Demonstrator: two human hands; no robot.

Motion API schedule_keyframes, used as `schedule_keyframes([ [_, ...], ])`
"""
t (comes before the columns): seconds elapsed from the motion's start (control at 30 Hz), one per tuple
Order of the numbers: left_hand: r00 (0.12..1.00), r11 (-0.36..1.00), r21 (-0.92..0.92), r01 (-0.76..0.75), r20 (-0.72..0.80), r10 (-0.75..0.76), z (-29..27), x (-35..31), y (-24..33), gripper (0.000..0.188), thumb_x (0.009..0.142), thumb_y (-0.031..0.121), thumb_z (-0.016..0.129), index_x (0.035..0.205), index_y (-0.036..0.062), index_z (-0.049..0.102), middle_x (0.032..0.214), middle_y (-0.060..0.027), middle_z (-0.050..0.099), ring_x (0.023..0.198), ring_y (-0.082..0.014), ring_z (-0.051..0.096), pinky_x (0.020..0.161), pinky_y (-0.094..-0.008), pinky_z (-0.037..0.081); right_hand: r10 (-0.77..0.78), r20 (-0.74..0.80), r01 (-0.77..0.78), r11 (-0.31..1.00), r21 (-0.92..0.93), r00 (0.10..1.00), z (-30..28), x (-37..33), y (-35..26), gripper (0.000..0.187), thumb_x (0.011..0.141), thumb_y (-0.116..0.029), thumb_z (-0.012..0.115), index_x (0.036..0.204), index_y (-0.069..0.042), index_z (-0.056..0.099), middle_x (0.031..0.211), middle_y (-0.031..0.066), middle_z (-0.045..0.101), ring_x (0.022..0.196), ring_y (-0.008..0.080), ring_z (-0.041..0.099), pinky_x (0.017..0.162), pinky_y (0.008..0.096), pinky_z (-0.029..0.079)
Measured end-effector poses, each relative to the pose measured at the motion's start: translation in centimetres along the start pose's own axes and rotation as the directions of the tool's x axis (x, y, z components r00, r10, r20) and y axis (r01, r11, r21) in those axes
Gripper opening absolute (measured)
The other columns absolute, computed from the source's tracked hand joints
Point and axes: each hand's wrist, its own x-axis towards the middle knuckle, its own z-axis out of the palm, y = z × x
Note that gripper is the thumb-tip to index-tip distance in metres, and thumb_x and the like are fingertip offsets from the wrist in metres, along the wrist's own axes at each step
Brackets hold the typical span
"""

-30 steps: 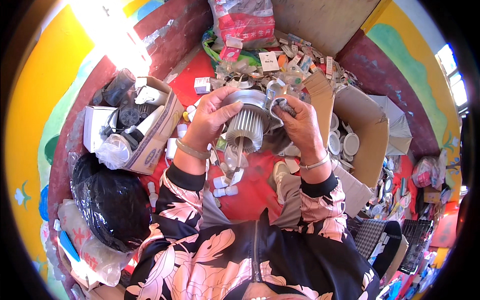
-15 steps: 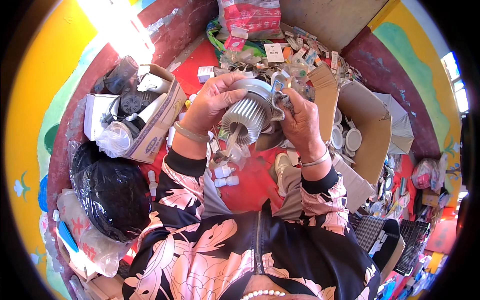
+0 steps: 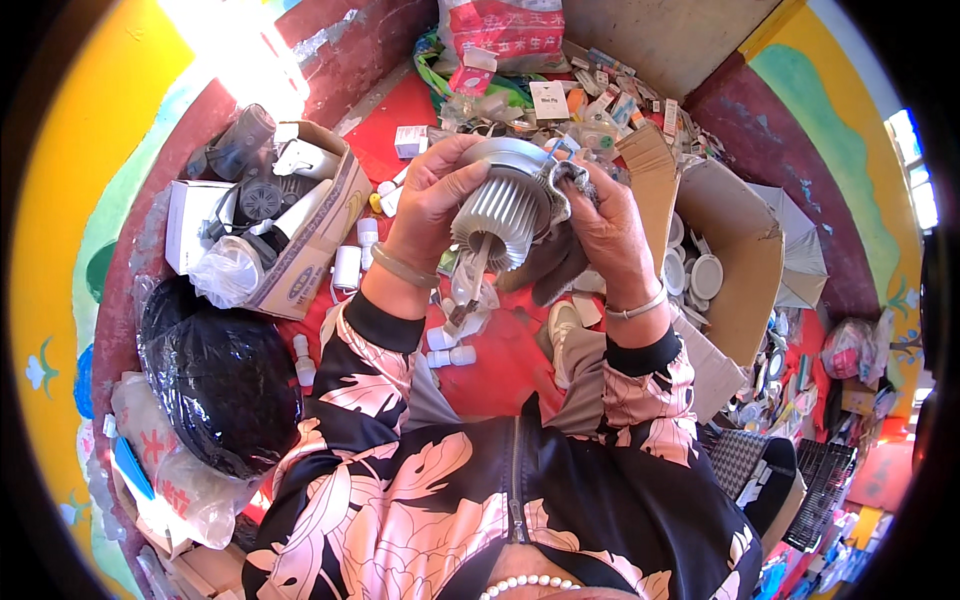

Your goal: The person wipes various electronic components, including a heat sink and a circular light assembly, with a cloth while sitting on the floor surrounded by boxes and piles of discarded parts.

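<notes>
Between my hands is a silver downlight (image 3: 503, 215) with a round rim and a finned heat sink, tilted so the fins face me. My left hand (image 3: 432, 205) is closed on the left side of its rim, thumb across the near face. A crumpled grey cloth (image 3: 562, 192) is pinched in my right hand (image 3: 612, 235) and pressed against the rim's right side. From the fins' centre hangs a cable, with a clear plastic bag (image 3: 468, 283) around its lower part. White bulb-like pieces (image 3: 452, 356) lie on the red floor covering (image 3: 490, 385) below.
At the left stand a carton (image 3: 318, 235) of lamp parts and a black plastic bag (image 3: 215, 385). Open cartons on the right hold white round discs (image 3: 706, 277). Small boxes and packaging heap up at the far side, beside a large printed sack (image 3: 505, 35).
The downlight has turned a little and shifted slightly right. My right hand and the cloth have moved up along its rim. My left hand keeps its hold.
</notes>
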Motion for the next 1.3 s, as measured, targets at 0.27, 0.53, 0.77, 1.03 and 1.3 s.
schedule_keyframes([
  [0.27,0.985,0.974,-0.169,-0.15,-0.113,0.132,-0.3,0.4,0.2,0.026,0.09,0.014,0.051,0.111,-0.0005,0.056,0.1,-0.01,0.063,0.09,-0.018,0.062,0.08,-0.0296,0.05,0.071,0.152,-0.092,0.986,0.139,0.986,0.6,-0.7,0.8,0.026,0.093,-0.013,0.051,0.116,-0.003,0.055,0.083,0.0002,0.061,0.076,0.0054,0.053,0.066,0.0231,0.046],
  [0.53,0.981,0.895,-0.404,-0.192,-0.109,0.162,-1.8,0.7,-0.2,0.031,0.092,0.02,0.046,0.116,0.0009,0.054,0.105,-0.0133,0.061,0.095,-0.0246,0.061,0.084,-0.0383,0.051,0.135,0.285,-0.169,0.981,0.098,0.949,1.5,0.3,1.8,0.017,0.087,-0.006,0.055,0.102,-0.001,0.061,0.077,0.001,0.061,0.071,0.0066,0.053,0.062,0.0249,0.047],
  [0.77,0.988,0.801,-0.581,-0.143,-0.125,0.085,-3.8,1.0,-0.6,0.032,0.088,0.022,0.052,0.11,0.0002,0.057,0.11,-0.0145,0.061,0.101,-0.0303,0.06,0.085,-0.0467,0.052,-0.137,-0.151,0.026,0.817,-0.576,0.979,-2.5,1.7,4.0,0.03,0.089,-0.033,0.054,0.102,-0.007,0.061,0.077,0.0154,0.063,0.073,0.0351,0.06,0.067,0.0415,0.046],
  [1.03,0.961,0.854,-0.495,-0.159,-0.276,0.019,-3.0,1.3,-2.1,0.035,0.088,0.024,0.051,0.112,-0.0002,0.056,0.115,-0.0141,0.06,0.108,-0.0292,0.056,0.095,-0.0471,0.044,0.272,-0.097,-0.138,0.725,0.674,0.957,-3.1,1.3,0.2,0.027,0.094,-0.018,0.051,0.11,0.003,0.056,0.095,0.0073,0.064,0.083,0.0159,0.063,0.073,0.0289,0.05],
  [1.3,0.981,0.856,-0.516,-0.039,-0.182,-0.066,0.3,0.7,-2.4,0.033,0.091,0.019,0.044,0.113,-0.0036,0.054,0.111,-0.0157,0.061,0.102,-0.0274,0.059,0.093,-0.0393,0.046,-0.026,-0.127,0.051,0.979,0.199,0.992,2.9,0.0,1.4,0.055,0.083,0.003,0.056,0.134,0.006,0.037,0.124,0.0114,0.052,0.113,0.0146,0.048,0.097,0.0265,0.037],
])
